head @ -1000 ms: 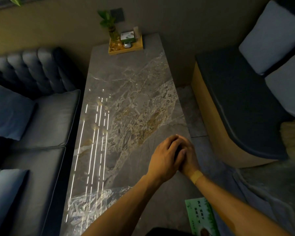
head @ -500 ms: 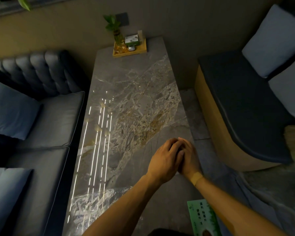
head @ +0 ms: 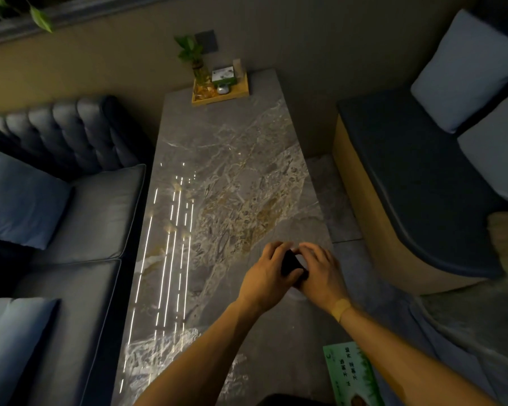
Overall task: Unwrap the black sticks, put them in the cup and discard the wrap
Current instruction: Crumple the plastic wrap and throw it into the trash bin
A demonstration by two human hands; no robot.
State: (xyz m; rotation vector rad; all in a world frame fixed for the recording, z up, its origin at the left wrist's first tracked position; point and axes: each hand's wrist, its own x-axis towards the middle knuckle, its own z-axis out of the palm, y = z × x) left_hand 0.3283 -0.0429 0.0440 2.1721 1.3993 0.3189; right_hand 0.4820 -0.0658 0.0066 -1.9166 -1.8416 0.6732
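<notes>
Over the near right part of the marble table (head: pixel 223 171), my left hand (head: pixel 267 276) and my right hand (head: pixel 323 273) are pressed together around a small black bundle (head: pixel 291 263), the black sticks. Both hands grip it, fingers curled over its top. Only a dark patch of the bundle shows between the thumbs; whether the wrap is on it I cannot tell. Just below the hands a pale round shape (head: pixel 294 295) peeks out on the table; it may be the cup's rim, mostly hidden.
A wooden tray (head: pixel 235 93) with a plant vase, a green box and small items sits at the table's far end. A grey sofa (head: pixel 79 224) runs along the left, a cushioned bench (head: pixel 417 183) on the right. A green package (head: pixel 349 373) lies near right.
My hands have opened apart a little, so the black bundle between them now shows. The view has tilted slightly; the hands sit at about the same spot over the table.
</notes>
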